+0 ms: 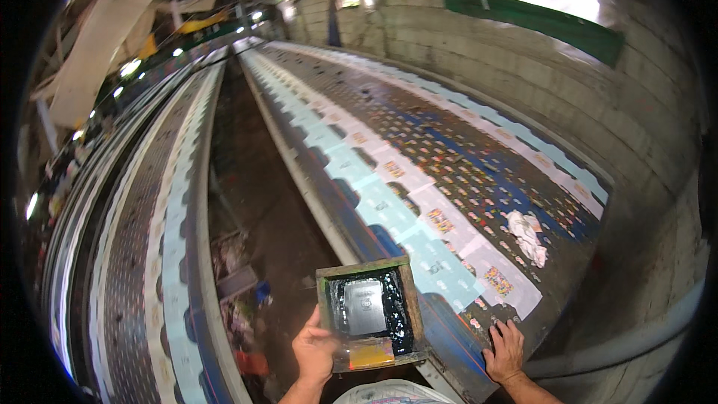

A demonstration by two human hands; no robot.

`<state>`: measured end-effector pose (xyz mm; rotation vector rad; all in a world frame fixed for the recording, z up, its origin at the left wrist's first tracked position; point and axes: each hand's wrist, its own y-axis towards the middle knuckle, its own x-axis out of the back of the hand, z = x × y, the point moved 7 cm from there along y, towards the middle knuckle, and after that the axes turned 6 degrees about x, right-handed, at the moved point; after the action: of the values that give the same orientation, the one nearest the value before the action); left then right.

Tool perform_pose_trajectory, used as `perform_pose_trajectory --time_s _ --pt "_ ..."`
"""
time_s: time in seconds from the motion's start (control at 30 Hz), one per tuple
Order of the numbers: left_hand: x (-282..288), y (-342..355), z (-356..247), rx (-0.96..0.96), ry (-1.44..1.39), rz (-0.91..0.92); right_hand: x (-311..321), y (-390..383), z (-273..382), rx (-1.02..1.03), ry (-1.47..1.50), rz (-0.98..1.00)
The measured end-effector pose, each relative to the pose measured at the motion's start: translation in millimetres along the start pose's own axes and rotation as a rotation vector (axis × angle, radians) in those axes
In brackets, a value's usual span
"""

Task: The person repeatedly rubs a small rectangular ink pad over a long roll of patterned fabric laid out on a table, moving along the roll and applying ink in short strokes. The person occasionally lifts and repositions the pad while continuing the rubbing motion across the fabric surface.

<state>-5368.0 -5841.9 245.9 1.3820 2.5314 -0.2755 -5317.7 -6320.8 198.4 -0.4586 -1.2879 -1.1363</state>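
Observation:
My left hand (314,350) grips the left side of a small wooden screen printing frame (410,295), holding it above the near end of the table. Dark, glossy ink (399,314) lies round a pale grey rectangle of mesh (365,305) that bears a small mark. Along the frame's near side is a yellow-brown flat piece (372,353); its kind I cannot tell. My right hand (505,349) rests with fingers spread on the near end of the table, just below a white printed cloth piece (499,280). Beside that lies a light blue cloth piece (441,269).
The long printing table (557,284) runs far ahead, with rows of cloth pieces and colourful print marks. A crumpled white cloth (527,238) lies on it. Across a dark aisle (262,179) stands another long table (193,254). A block wall (643,112) rises at right.

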Motion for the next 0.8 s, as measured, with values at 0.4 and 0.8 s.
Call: perform_pose_trajectory --time_s 0.4,0.8 --pt "84.7 -192.4 -7.9 -0.002 0.020 -0.398 -23.2 -8.1 -12.1 0.048 -0.017 -0.005" --pt "49.3 -231.9 10.7 -0.062 -0.069 -0.433 -13.6 -15.0 -30.1 0.134 0.104 -0.093"
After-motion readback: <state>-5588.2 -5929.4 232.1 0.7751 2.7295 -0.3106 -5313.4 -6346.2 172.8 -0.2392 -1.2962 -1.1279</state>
